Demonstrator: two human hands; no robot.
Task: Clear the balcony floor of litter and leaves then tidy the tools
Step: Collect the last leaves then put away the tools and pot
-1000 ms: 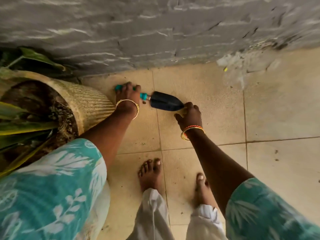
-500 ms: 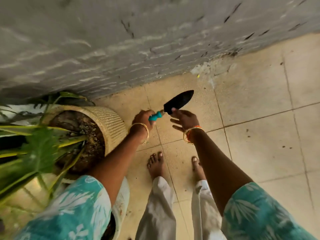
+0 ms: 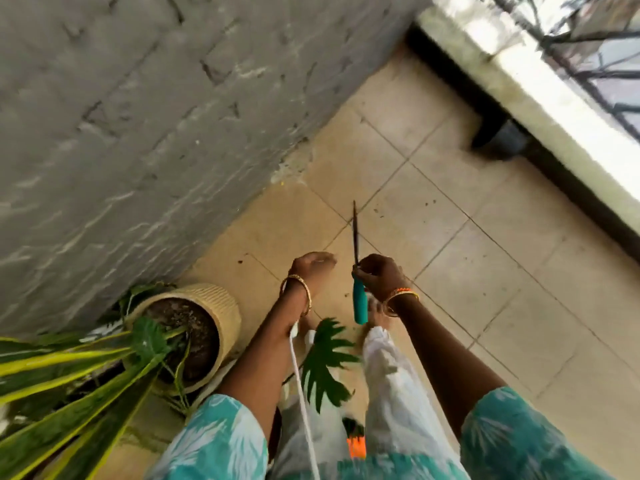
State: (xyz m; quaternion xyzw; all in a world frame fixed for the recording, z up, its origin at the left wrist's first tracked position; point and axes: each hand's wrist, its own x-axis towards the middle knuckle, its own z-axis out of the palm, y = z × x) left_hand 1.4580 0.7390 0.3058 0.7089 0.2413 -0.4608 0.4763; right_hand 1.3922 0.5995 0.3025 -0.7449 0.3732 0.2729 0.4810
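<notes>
1. Gripping a teal-handled trowel (image 3: 356, 271) near the top of its handle, the right hand (image 3: 379, 277) points the dark blade away, edge-on.
2. Just left, the left hand (image 3: 311, 268) is loosely curled, holding nothing.
3. Beyond both lies soil-flecked tiled floor (image 3: 450, 220).

floor (image 3: 467, 271): beige tiles; ribbed planter (image 3: 221, 313); dark pot (image 3: 502, 138)
</notes>
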